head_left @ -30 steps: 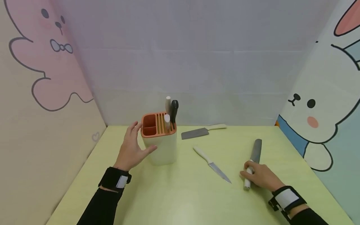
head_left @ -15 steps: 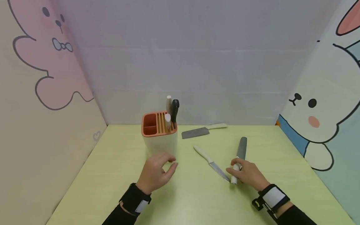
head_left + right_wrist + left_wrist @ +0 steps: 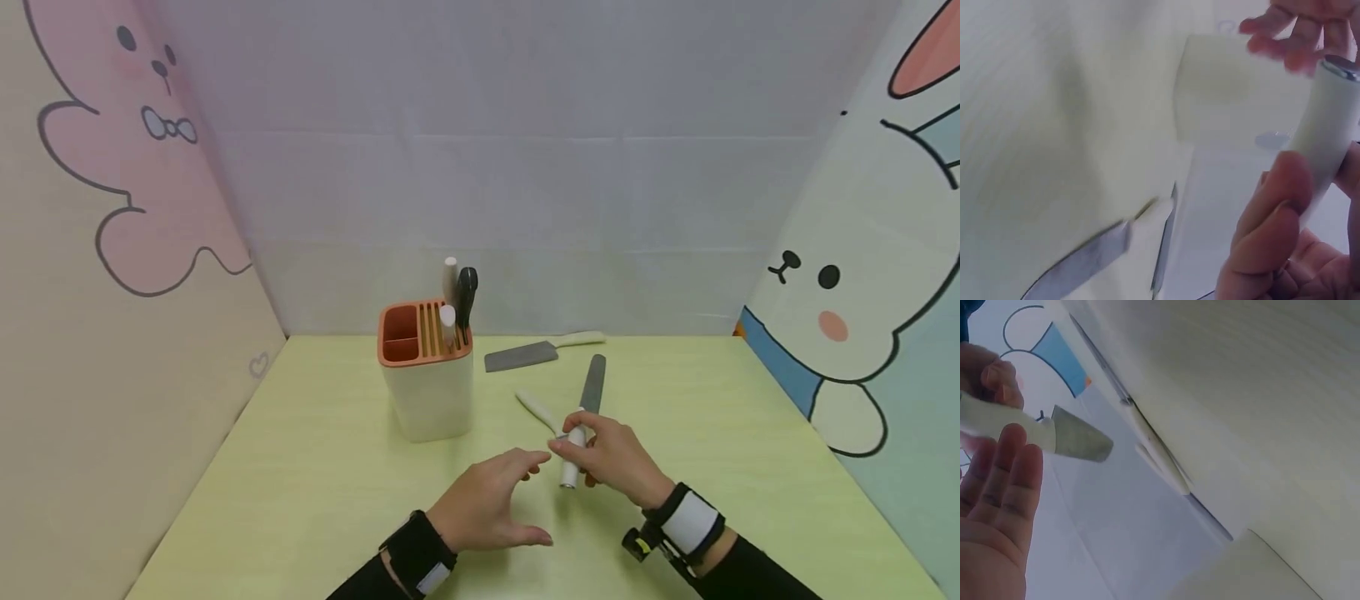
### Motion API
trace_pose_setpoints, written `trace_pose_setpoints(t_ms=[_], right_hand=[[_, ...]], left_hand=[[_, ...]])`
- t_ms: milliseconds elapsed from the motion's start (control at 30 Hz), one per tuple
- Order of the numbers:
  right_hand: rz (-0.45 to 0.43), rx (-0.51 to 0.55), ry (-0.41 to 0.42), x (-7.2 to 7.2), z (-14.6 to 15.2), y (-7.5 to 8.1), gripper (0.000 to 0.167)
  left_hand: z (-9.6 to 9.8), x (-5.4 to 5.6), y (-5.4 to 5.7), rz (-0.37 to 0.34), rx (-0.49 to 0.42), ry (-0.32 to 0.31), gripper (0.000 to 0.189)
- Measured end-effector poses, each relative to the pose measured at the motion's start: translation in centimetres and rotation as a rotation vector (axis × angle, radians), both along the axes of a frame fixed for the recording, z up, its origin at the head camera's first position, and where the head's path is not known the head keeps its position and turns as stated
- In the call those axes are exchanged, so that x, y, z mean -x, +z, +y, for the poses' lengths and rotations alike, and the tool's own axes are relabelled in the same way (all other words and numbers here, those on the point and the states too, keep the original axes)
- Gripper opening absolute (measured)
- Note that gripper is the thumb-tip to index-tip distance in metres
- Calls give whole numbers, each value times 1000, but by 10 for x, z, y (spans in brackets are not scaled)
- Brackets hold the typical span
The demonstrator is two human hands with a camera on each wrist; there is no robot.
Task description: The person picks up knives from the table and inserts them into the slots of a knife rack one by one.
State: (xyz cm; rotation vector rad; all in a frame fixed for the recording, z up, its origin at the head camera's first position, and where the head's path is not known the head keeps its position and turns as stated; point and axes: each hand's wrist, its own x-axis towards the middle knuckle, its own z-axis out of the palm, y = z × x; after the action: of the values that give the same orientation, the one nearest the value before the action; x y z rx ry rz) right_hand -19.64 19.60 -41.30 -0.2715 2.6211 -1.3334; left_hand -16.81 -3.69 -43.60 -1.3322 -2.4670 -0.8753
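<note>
A white-handled kitchen knife [image 3: 593, 383] is in the grip of my right hand [image 3: 611, 454], fingers and thumb around its handle and the grey blade pointing away. Close to the handle's butt end, my left hand [image 3: 483, 500] spreads thumb and fingers apart, holding nothing. The left wrist view shows the held knife [image 3: 1082, 437] raised above the table level, left fingers beside its handle. A smaller knife [image 3: 536, 408] lies behind my right hand, its blade mostly covered by the hand and handle. In the right wrist view the smaller knife [image 3: 1085, 256] rests on the table.
A cream knife holder [image 3: 431, 404] with an orange slotted top stands left of centre, bearing white-handled tools [image 3: 449, 279] and a black-handled one [image 3: 466, 292]. A cleaver [image 3: 521, 356] lies near the back edge. Cartoon-printed side panels and a pale back wall enclose the table [image 3: 315, 500].
My right hand has carried the kitchen knife leftward, over the smaller knife. My left hand has left the knife holder's side, moving right and nearer, and its fingers have spread again.
</note>
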Motion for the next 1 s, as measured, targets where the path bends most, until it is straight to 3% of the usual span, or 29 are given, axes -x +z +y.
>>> trace_pose_setpoints(t_ms=[133,367,467,667,833,1000], right_hand=[[-12,47,13,-3,-18,9,43],[-12,126,-24,-4,-37,17,39],[-8,166,-40,-3,-42,17,41],[-18,282,-42,-5,-49,16,44],[-92,395,-53,-8,-53,14,38],[-87,409,-48,-11,-56,12,36]], left_hand=[[11,-1,0,85,-47,7,83],[17,0,2,282,-210,99,58],[15,2,1,329,-267,121,49],[10,3,-2,312,-361,151,40],[6,4,-6,309,-399,176,41],[5,4,-10,315,-411,169,39]])
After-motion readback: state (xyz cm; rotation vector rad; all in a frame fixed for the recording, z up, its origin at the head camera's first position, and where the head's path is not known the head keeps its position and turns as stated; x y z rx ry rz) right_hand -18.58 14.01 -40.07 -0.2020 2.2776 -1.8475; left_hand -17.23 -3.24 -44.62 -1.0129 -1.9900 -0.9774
